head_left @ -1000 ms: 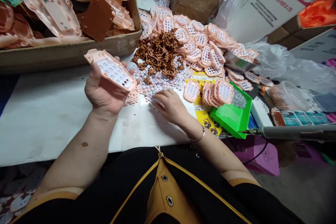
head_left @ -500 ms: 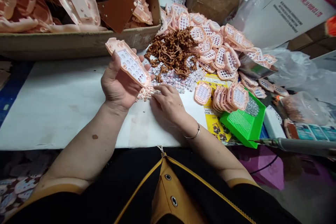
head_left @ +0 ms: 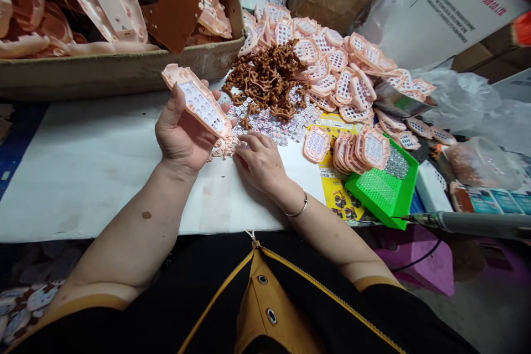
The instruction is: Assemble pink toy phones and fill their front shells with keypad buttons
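Rightmost a second earlier, the right hand (head_left: 263, 167) had shifted to the small pink pieces (head_left: 222, 147), its grip too hidden to tell. The left hand (head_left: 177, 141) clasped a pink panel (head_left: 199, 102).

We see a black top (head_left: 194, 287) with mustard cuffs (head_left: 99, 301), yellow zip (head_left: 332, 300) and metal eyelets (head_left: 271, 316) at bottom centre, plus a silver bangle (head_left: 305, 203).

Brown cardboard box (head_left: 332, 3) at the back, white printed carton (head_left: 440, 27), crumpled clear plastic (head_left: 460, 99), magenta plastic item (head_left: 440, 275) below
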A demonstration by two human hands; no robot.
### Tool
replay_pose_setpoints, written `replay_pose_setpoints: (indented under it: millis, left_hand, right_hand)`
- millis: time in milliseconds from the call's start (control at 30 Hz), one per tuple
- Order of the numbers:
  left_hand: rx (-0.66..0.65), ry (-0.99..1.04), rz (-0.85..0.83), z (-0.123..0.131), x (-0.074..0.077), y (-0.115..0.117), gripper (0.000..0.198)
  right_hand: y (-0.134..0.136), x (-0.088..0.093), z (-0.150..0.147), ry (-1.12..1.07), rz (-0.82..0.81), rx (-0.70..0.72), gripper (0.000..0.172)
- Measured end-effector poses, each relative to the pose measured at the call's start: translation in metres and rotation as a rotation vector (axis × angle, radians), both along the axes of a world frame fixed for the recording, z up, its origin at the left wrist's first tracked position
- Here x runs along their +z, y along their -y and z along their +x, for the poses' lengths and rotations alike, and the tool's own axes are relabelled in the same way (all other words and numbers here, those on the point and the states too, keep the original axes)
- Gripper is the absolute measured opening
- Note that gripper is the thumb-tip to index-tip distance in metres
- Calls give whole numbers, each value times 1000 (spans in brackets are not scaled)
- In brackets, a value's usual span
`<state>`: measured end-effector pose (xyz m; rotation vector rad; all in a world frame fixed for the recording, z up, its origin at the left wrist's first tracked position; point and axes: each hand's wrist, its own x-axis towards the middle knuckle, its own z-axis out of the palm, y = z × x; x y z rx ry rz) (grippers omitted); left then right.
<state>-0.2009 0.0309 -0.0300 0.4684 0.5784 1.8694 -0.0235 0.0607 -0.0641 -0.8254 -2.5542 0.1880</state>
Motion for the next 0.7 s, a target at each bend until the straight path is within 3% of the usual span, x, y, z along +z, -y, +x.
replay_pose_setpoints:
  millis: [67, 167, 233, 300, 467, 700]
  left_hand:
    - [30, 2, 24, 1, 0, 0, 40]
    - [65, -12, 81, 3, -1, 0, 34]
    - [26, -22, 66, 5, -2, 1, 36]
    - [-48, -44, 14, 6, -4, 3, 41]
    - [-250, -208, 9, 15, -6, 8, 69]
    - [-253, -364, 79, 21, -7, 10, 83]
  right_hand:
    - [-3, 2, 0, -124, -154, -7, 22]
    - [-7, 11, 2, -455, -580, -85, 17]
    - [-7, 19, 3, -689, -873, -128, 19]
    - [-6, 28, 5, -864, -1067, -146, 25]
    - [0, 39, 4, -994, -1315, -119, 34]
    - [7, 40, 1, -1002, -1361, -163, 34]
